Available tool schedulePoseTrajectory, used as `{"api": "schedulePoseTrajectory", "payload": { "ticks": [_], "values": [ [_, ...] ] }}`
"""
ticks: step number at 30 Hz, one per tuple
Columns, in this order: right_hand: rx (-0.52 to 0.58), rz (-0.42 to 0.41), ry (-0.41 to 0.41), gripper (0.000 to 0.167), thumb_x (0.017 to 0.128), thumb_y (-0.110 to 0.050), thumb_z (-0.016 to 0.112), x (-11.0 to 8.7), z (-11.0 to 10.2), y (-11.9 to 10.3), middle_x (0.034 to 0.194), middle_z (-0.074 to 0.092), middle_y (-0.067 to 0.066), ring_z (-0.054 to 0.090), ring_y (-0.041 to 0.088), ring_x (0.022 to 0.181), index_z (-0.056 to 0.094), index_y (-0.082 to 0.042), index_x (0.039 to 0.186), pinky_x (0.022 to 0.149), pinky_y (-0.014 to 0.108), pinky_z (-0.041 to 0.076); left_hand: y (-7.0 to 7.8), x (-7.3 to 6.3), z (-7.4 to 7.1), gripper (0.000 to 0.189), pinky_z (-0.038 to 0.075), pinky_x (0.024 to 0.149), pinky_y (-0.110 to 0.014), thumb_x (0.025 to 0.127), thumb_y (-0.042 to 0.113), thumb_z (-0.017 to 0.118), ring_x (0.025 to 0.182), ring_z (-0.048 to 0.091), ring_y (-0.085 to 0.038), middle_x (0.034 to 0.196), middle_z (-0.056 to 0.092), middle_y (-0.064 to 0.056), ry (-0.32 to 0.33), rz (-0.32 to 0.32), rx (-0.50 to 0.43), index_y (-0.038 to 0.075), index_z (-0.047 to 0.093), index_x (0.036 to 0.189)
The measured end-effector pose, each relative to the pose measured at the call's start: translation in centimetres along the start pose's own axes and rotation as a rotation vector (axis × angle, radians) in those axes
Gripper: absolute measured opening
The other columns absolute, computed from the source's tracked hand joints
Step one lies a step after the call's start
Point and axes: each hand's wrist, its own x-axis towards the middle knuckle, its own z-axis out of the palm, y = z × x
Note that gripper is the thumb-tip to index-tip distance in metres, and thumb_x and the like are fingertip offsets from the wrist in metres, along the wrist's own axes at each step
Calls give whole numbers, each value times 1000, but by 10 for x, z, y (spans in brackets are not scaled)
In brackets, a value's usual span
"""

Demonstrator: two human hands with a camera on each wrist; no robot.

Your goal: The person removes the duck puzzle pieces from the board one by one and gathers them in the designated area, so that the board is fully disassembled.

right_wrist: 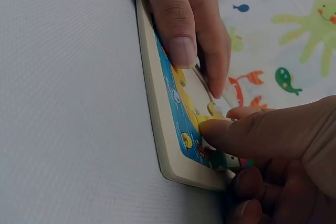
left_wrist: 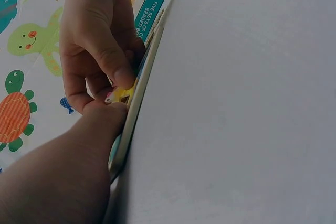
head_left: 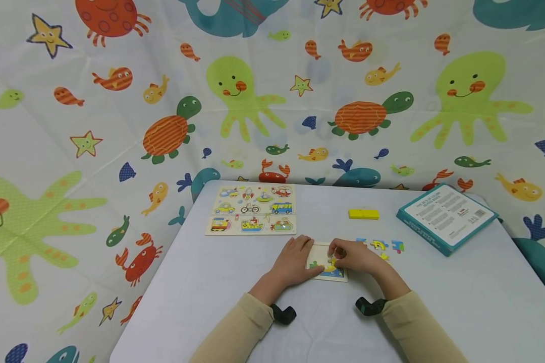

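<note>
A small wooden jigsaw puzzle board (head_left: 319,251) lies on the table, partly filled with blue, yellow and green pieces along its near side. My left hand (head_left: 294,262) rests on the board's left side, fingers fairly straight and thumb on the near part. Over the right part, my right hand (head_left: 356,256) pinches a yellow jigsaw piece (right_wrist: 213,109) between thumb and fingers, down at the puzzle surface. The fingers hide much of that piece. Right of the board lie several loose pieces, among them a yellow one (head_left: 379,245) and a blue one (head_left: 397,246).
A larger board with vehicle pictures (head_left: 254,209) lies at the back left. Behind the loose pieces is a yellow block (head_left: 363,214). A teal and white box (head_left: 447,217) sits at the back right, near the patterned cloth (head_left: 309,136).
</note>
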Motion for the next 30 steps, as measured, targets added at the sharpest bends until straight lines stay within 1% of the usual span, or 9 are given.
{"api": "schedulePoseTrajectory", "payload": {
  "ticks": [5,9,11,14,20,26,30],
  "values": [
    [37,18,2,11,94,-14,65,-1,-1,1,88,59,-1,53,18,82,63,-22,100,69,30,43,0,0,0,87,21,125,-41,89,73,47,145,32,-18,151,39,-1,1,3,-1,13,39,151],
    [60,22,9,8,97,-17,62,-1,-2,3,92,58,-1,52,18,85,65,-23,101,71,30,44,0,0,-1,86,21,125,-41,89,73,47,145,32,-18,151,39,-1,2,4,-5,13,39,151],
    [77,25,17,9,97,-18,62,-1,-3,3,93,58,-1,52,19,86,65,-24,102,71,31,44,0,-1,-1,87,21,125,-41,89,73,47,146,32,-18,151,39,-1,2,4,-5,13,39,151],
    [98,21,24,9,97,-17,61,-3,-6,2,94,59,1,53,20,88,66,-23,103,72,31,45,0,-1,-1,87,21,125,-41,89,73,47,146,32,-18,151,39,-1,0,3,-4,13,39,151],
    [100,17,45,9,98,-19,61,-8,-17,3,98,60,0,52,20,92,66,-23,104,75,30,47,0,0,0,87,21,125,-40,89,73,47,145,32,-18,152,39,0,-5,4,3,13,38,152],
    [114,37,62,13,98,-25,62,-16,-32,11,101,59,3,53,21,87,66,-21,110,66,29,48,0,1,0,88,20,126,-40,89,74,47,145,32,-18,152,38,0,-11,-1,-3,14,38,152],
    [131,46,77,18,98,-25,62,-23,-42,18,102,58,5,54,21,86,65,-17,114,68,30,49,0,1,0,88,20,125,-40,89,74,47,145,32,-18,153,38,-1,-9,-3,-8,14,38,152]
  ]
}}
